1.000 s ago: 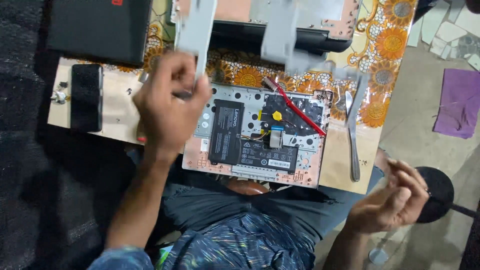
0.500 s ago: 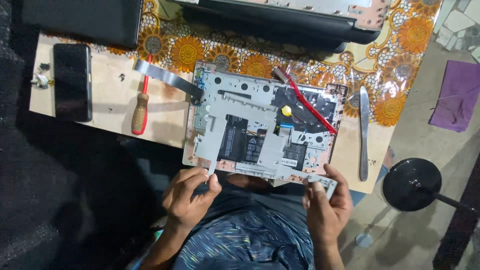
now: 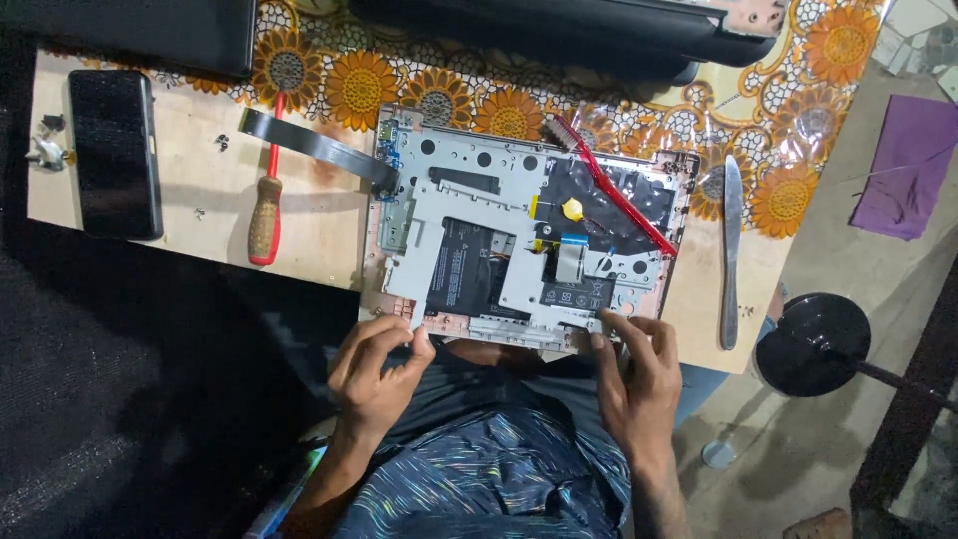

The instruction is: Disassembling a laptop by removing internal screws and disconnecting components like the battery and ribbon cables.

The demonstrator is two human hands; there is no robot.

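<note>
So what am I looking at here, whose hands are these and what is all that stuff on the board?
There is no machine here: a person wears a camera on the head, so the one picture looks straight down at their own two bare hands. The left hand and the right hand both grip the near edge of an opened laptop base, its grey inner plate and dark parts showing. It lies on a wooden board over a sunflower-patterned cloth. On the board to the left lie a red-handled screwdriver, a dark flat strip and a black phone. A thin red tool rests across the laptop, and a table knife lies to its right.
</note>
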